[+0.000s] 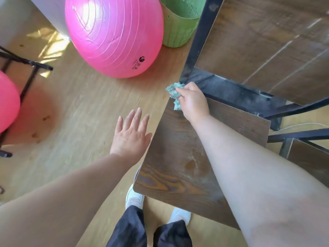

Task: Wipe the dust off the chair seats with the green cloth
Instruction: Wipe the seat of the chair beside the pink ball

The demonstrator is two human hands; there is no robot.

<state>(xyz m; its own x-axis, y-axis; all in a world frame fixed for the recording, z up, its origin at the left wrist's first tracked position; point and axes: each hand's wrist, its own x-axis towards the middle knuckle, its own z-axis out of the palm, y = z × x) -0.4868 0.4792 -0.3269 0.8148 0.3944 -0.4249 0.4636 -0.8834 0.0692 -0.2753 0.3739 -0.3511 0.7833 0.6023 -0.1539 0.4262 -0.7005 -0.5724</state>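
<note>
A dark wooden chair seat [179, 163] fills the lower middle of the view, with pale dust smears on its grain. My right hand [193, 101] grips the crumpled green cloth [175, 94] at the seat's far left corner, close to the black metal frame [231, 91]. My left hand [130, 132] hovers over the floor just left of the seat's edge, fingers straight and spread, holding nothing. A second wooden seat corner [309, 157] shows at the right.
A brown wooden table top [267, 41] with a black frame stands behind the chair. A large pink ball [114, 34] and a green basket [179, 24] sit on the floor at the back. Another pink ball [8, 102] and a black stand [26, 68] are at the left.
</note>
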